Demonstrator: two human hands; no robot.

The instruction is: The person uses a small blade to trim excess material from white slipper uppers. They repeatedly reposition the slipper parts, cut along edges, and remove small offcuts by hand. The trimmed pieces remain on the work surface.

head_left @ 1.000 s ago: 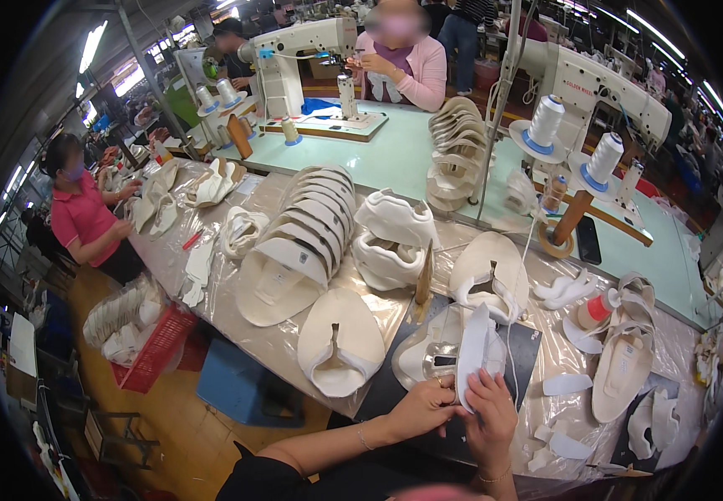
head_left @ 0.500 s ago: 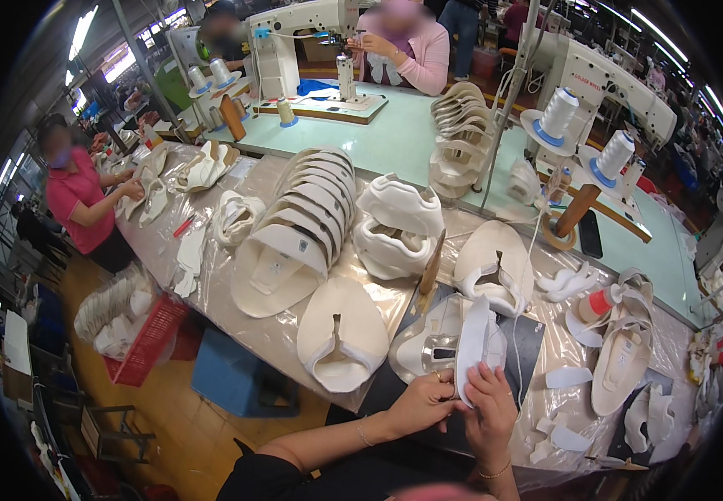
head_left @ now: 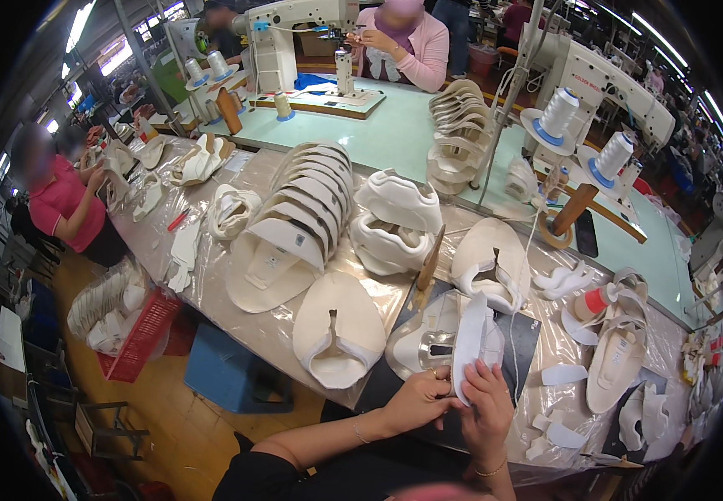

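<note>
In front of me I hold a white shoe upper piece [head_left: 468, 342] on edge, its long curved rim toward the left. My left hand [head_left: 420, 401] is closed, thumb and fingers pinching the lower end of that rim. My right hand [head_left: 487, 402] grips the same piece from the right, fingers laid over its side. Just left of it, a pale shaped part with a dark slot [head_left: 433, 346] lies on a dark board [head_left: 522, 346]. A cream shoe upper [head_left: 340, 321] lies left of the board, and another cream upper [head_left: 488, 255] lies beyond it.
A stack of uppers [head_left: 299, 217] stands at the left, beside two stacked white uppers [head_left: 390, 230]. A pointed wooden-looking tool [head_left: 431, 265] rises by the board. To the right are a red-and-white thread spool [head_left: 597, 301] and cut scraps [head_left: 563, 374]. Sewing machines and co-workers are beyond.
The view has shifted slightly. My hands keep the same grip on the upper piece, with barely any movement. At the far left, the co-worker in pink has raised their hands with a pale piece.
</note>
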